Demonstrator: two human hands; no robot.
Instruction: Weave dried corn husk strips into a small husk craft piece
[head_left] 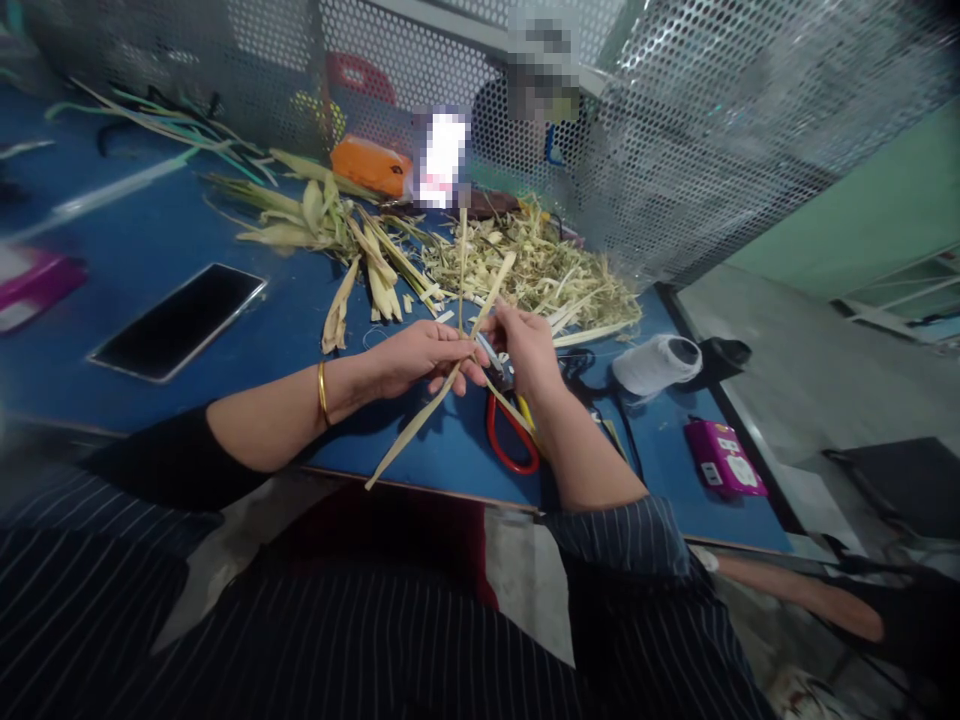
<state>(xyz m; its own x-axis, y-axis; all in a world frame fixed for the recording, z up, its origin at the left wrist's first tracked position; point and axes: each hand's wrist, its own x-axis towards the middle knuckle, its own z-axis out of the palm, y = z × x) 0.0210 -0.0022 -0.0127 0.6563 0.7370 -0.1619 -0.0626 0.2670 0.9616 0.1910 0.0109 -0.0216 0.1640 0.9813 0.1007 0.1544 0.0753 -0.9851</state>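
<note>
Pale dried corn husk strips (412, 430) cross one another between my hands over the blue table (292, 335). My left hand (431, 358) pinches the crossing, with one long strip slanting down toward the table's front edge. At the same crossing my right hand (529, 345) has its thumb and fingers closed on the strips; its fingertips are partly hidden. Beneath the hands lie scissors with red handles (512, 435), and a yellow handle (525, 412) shows beside them. A heap of shredded husk (532, 260) lies just beyond, with larger husk leaves (315, 215) to its left.
A black phone (180, 320) lies at left. White thread spool (656, 365) and purple packet (726, 458) stand at right. An orange packet (371, 165) sits by the perforated metal screen (420, 50). Another person's arm (795, 595) shows at lower right.
</note>
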